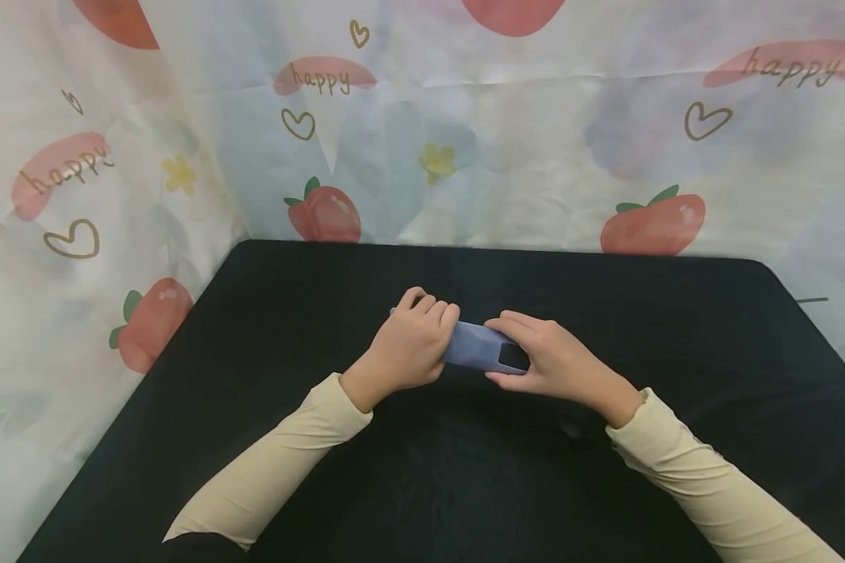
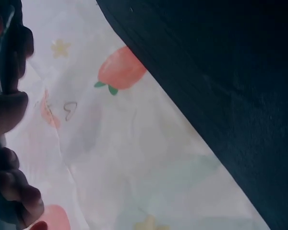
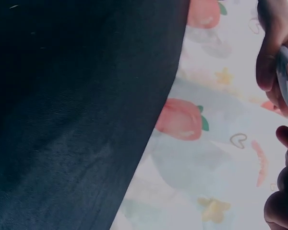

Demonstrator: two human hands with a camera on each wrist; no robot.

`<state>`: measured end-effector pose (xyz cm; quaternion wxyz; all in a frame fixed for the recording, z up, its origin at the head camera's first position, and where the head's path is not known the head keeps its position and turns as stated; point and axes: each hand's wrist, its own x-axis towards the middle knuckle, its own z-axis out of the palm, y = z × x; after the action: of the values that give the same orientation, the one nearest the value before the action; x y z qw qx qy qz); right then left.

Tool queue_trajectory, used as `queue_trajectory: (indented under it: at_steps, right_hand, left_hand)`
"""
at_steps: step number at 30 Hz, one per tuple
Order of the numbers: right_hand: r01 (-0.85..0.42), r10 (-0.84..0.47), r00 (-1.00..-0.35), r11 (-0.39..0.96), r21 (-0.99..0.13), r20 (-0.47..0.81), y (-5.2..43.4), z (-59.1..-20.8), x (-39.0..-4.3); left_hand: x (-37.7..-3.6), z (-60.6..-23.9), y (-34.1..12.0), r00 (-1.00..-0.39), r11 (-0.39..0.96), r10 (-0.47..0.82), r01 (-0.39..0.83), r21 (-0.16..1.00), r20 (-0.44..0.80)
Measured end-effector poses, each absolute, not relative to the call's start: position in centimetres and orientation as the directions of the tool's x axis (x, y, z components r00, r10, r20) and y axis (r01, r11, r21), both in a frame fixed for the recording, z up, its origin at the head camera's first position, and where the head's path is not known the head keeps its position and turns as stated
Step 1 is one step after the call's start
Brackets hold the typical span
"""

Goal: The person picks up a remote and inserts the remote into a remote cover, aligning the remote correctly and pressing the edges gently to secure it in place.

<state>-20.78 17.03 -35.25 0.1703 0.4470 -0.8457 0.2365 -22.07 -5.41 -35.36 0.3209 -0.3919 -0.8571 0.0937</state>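
Both hands meet over the middle of the black table. A slim, long blue-violet object [image 1: 473,346] with a dark rectangular panel at its right end lies between them; I cannot tell its kind. My left hand [image 1: 415,344] wraps its fingers over the left part and hides most of that end. At the right end, my right hand [image 1: 552,356] grips it with thumb below and fingers above. In the left wrist view, fingers and a thumb crowd the left edge. The right wrist view catches the object's narrow side [image 3: 284,76] at its right edge, with fingers around it.
The table carries a black cloth [image 1: 422,485]. Behind it and on the left stands a pale curtain [image 1: 521,141] printed with fruit, hearts, flowers and the word "happy". Cream sleeves cover both forearms.
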Motion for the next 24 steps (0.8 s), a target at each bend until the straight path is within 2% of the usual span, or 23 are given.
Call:
queue_trajectory:
  at_steps: [3, 13, 18, 21, 24]
  right_hand:
    - [-0.832, -0.675, -0.550, 0.496, -0.249, 0.492, 16.8, -35.4, -20.7]
    - [-0.794, -0.640, -0.599, 0.551, -0.255, 0.481, 16.3, -35.6, -20.4]
    - [-0.811, -0.644, -0.555, 0.559, -0.171, 0.527, 16.5, -35.1, -20.6]
    - [-0.815, -0.645, -0.518, 0.571, -0.096, 0.562, 17.2, -34.6, -21.0]
    - [-0.790, -0.628, -0.512, 0.612, -0.035, 0.586, 18.1, -34.4, -21.3]
  left_hand:
    - [-21.7, -35.5, -4.9, -0.503, 0.679, 0.730, 0.608, -0.411, 0.462]
    - [-21.5, -35.6, -3.6, -0.494, 0.684, 0.719, 0.629, -0.371, 0.488]
    - [-21.7, -35.1, -4.2, -0.460, 0.673, 0.714, 0.658, -0.337, 0.527]
    - [-22.2, -34.6, -5.5, -0.486, 0.710, 0.682, 0.619, -0.334, 0.547]
    - [-22.8, -34.1, -7.1, -0.525, 0.751, 0.649, 0.560, -0.350, 0.551]
